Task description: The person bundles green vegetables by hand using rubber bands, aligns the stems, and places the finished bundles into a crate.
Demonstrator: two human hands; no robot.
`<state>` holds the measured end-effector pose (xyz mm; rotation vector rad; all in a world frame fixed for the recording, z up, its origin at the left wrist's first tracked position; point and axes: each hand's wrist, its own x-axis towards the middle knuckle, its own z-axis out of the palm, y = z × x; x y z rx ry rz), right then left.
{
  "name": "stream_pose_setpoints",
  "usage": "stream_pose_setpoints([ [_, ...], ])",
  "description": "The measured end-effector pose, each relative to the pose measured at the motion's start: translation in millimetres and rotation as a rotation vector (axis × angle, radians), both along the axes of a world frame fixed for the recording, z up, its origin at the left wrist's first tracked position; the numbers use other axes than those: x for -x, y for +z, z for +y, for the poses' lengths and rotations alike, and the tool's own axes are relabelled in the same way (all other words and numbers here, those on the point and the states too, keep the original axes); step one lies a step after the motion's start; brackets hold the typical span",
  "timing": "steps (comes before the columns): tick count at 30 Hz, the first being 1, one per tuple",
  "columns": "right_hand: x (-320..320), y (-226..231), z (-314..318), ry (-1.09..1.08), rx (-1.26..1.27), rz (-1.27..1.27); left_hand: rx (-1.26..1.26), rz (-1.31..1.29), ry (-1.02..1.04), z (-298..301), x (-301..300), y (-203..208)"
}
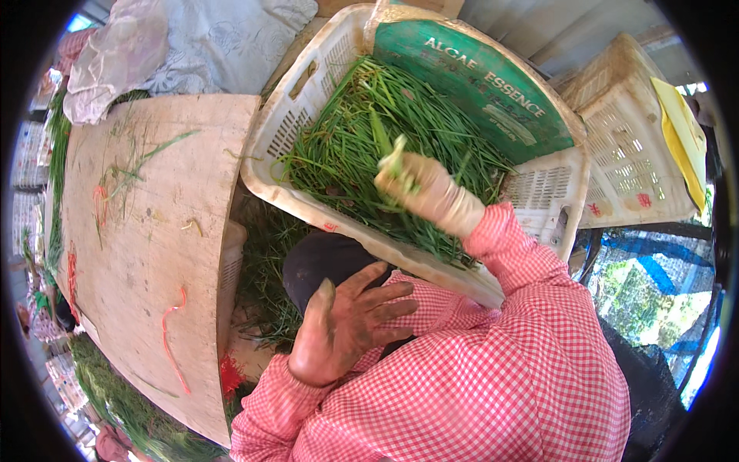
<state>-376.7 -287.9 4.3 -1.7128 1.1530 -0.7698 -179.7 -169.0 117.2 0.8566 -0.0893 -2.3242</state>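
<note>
My right hand (419,189), in a pale glove and somewhat smeared by motion, is over a white plastic crate. Its fingers are closed around a few green stalks (379,129), with a pale tip sticking up near the thumb. Below it, the crate (296,123) holds a thick heap of long, thin green leaves (339,146) resembling chives or scallions. Nearer to me, my left hand (350,323) is bare, with fingers spread and nothing in it; a covering seems to sit on its thumb. It hovers by my dark-clad knee (323,266), just outside the crate's near edge.
A green printed board (477,92) lines the crate's far side. To the left stands a wooden board table (154,254) with red ties (165,339) and leaf scraps. Loose greens (265,269) lie between table and crate. Another white crate (623,138) is at right, bearing a yellow sheet (677,138).
</note>
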Motion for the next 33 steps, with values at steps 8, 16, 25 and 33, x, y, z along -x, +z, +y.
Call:
stream_pose_setpoints([
  [8,-56.5,93.6,92.7,0.445,0.772,0.072,-0.341,0.349,0.29,12.6,-17.7,-39.9],
  [16,-66.8,93.9,118.8,0.47,0.873,-0.118,-0.091,0.047,0.186,2.3,13.6,-12.3],
  [25,14.3,55.8,-21.1,0.028,0.153,-0.318,-0.145,0.201,0.042,-3.2,-0.4,-13.0],
  [33,16.5,-164.9,-103.2,-0.213,-0.486,0.048,-0.096,0.062,-0.11,-4.4,-13.6,-6.3],
])
